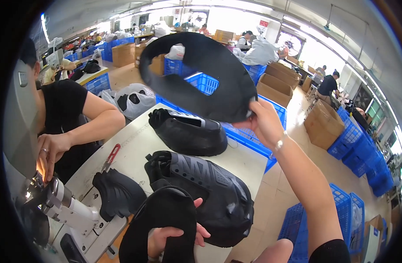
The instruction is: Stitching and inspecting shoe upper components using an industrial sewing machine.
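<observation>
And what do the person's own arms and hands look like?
The right hand is ungloved, with a thin, light-coloured bracelet at the wrist. The right forearm is bare, and a short black sleeve shows near the lower edge. The left hand is ungloved too, but it's partly hidden and its sleeve isn't visible.

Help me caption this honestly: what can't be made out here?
In the head view:
Left hand: partly hidden by the lower black shoe upper.
Raised black shoe upper in the right hand: its far side faces away.
Sewing machine: left part cut off by the dark fisheye rim.
Distant worker: too small to tell what is handled.
</observation>
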### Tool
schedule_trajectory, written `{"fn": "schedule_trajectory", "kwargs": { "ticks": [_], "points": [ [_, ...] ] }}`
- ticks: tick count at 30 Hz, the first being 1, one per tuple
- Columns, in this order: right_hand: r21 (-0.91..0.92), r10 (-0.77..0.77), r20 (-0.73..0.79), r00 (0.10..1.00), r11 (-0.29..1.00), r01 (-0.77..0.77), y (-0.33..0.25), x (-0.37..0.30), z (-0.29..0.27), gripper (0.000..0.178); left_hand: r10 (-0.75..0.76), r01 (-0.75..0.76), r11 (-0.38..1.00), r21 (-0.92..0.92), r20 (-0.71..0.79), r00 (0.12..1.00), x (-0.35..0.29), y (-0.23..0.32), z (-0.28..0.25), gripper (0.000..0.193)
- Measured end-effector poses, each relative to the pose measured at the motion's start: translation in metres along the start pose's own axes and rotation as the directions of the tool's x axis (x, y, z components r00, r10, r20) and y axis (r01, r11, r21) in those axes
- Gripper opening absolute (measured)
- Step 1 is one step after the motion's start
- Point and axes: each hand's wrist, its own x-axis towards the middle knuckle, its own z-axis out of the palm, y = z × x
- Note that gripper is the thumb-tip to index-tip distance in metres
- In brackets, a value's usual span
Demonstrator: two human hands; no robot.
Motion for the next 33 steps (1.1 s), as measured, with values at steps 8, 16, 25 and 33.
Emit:
{"fn": "schedule_trajectory", "kwargs": {
  "ticks": [8,16,25,33],
  "points": [
    [-0.009,0.171,0.245,0.954,0.985,-0.174,0.024,-0.095,-0.027,0.041,0.258,-0.285,0.767,0.575,0.130,0.957,-0.011,-0.001,0.031,0.076],
    [-0.369,0.054,0.280,0.959,0.928,0.056,0.032,-0.125,-0.014,0.047,0.312,-0.210,0.488,0.847,0.056,0.948,-0.013,-0.013,0.012,0.094],
    [-0.442,0.059,0.177,0.982,0.896,0.026,0.034,-0.116,-0.001,0.039,0.231,-0.011,0.468,0.884,-0.111,0.967,-0.020,-0.019,0.021,0.073],
    [-0.155,0.358,0.124,0.925,0.928,-0.339,0.039,-0.113,-0.008,0.042,0.171,-0.043,0.712,0.700,-0.114,0.979,-0.022,-0.012,0.035,0.114]
  ]
}}
